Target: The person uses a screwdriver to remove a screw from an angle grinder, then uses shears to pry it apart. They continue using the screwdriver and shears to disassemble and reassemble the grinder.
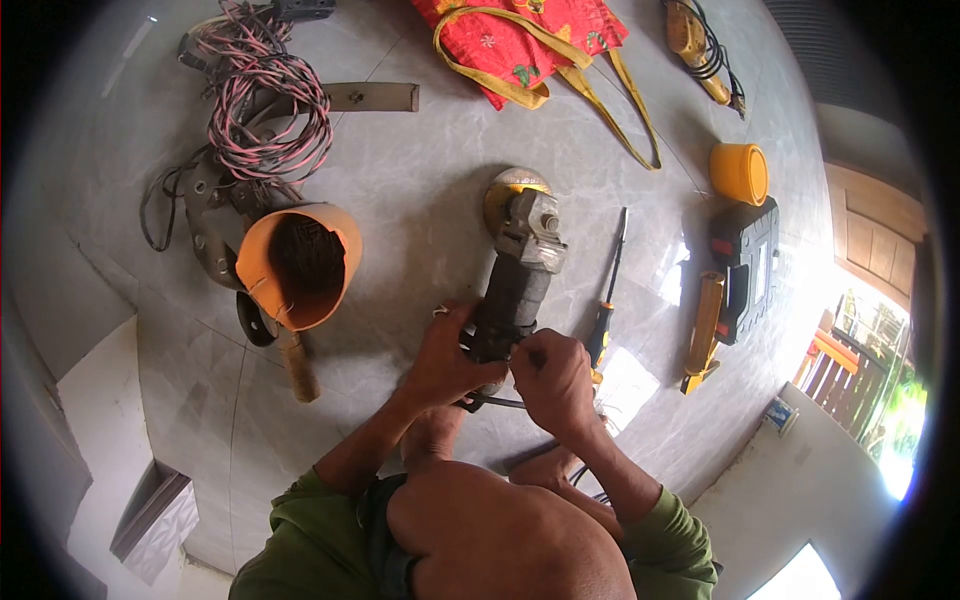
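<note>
An angle grinder (518, 285) lies on the tiled floor in front of me, its disc and guard end pointing away. My left hand (445, 358) is closed round the rear of its dark body, thumb reaching across. My right hand (552, 378) is curled at the grinder's right rear side with fingertips pinched together; whatever is between them is hidden. A dark cord (500, 402) comes out near the tool's back end. Just right of my right hand lies a long screwdriver (603, 325) with a black and yellow handle, its tip pointing away.
Left are an orange cut-open container (345, 262), a wooden handle (299, 372) and a pink-black cable coil (268, 125). A red bag (530, 45) lies at the back. Right are a yellow cup (740, 174), a black case (748, 272), a yellow tool (704, 325) and a corded yellow tool (692, 45).
</note>
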`<state>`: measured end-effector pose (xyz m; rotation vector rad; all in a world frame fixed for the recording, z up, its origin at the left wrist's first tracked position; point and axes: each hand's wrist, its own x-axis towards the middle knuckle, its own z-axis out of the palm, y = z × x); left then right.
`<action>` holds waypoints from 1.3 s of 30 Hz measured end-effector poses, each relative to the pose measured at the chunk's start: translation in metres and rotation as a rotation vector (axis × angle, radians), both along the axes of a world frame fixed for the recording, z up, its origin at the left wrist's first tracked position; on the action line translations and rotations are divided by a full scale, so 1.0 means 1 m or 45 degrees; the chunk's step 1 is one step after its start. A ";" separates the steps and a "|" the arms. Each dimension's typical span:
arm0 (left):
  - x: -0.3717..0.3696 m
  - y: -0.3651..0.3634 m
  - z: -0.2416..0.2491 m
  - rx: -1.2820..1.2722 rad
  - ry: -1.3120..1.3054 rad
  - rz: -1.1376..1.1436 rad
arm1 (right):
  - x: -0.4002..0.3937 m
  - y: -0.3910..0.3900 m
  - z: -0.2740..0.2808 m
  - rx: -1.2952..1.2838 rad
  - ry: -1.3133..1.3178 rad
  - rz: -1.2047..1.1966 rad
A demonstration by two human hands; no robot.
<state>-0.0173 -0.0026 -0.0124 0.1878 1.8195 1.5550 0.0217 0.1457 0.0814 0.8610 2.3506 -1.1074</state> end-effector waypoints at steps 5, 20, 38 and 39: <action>0.003 0.000 -0.007 -0.001 0.074 0.010 | 0.001 -0.005 -0.002 -0.145 -0.096 -0.270; 0.018 0.003 -0.010 0.018 0.251 0.025 | 0.088 0.134 -0.067 0.659 -0.160 0.142; 0.039 0.029 0.001 -0.146 0.399 0.186 | 0.059 0.073 0.178 0.758 0.377 0.579; 0.040 0.030 0.000 -0.145 0.448 0.200 | 0.058 0.065 0.190 0.760 0.374 0.578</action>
